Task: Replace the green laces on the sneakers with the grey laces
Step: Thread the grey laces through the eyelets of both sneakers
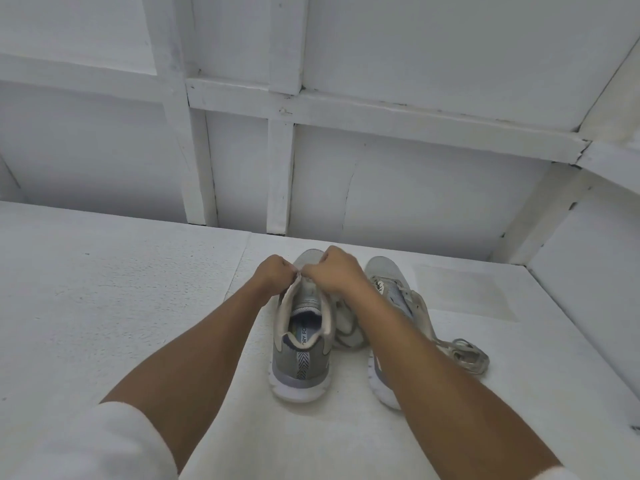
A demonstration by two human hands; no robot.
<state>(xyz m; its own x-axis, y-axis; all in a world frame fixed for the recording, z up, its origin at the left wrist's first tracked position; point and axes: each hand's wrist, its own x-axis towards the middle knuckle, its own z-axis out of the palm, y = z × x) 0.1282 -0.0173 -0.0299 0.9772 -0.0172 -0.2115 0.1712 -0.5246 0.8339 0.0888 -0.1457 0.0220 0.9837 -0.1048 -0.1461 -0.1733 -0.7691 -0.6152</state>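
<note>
Both hands are curling tightly, knuckles up, and meeting fingertip to fingertip: the left hand (275, 271) and the right hand (334, 271) are pinching at the front edge of the opening of a grey sneaker (298, 368), where the tongue is rising. Whether the fingers are closing on a lace end or only on the fabric there cannot be told, since the knuckles are hiding the spot. This sneaker is standing directly under and just in front of the hands, its heel pointing back at the person and its toe poking out beyond the knuckles. The right forearm is crossing over a second sneaker (384, 282), which is sitting just beside the first on its right, toe pointing away. A loose lace (346, 327) is trailing between the two shoes, and a pale bundle of laces (467, 355) is lying near the second sneaker's outer side; its colour is too washed out to name. Everything is resting on a white surface (104, 289) that is running up to a white panelled wall (346, 98).
</note>
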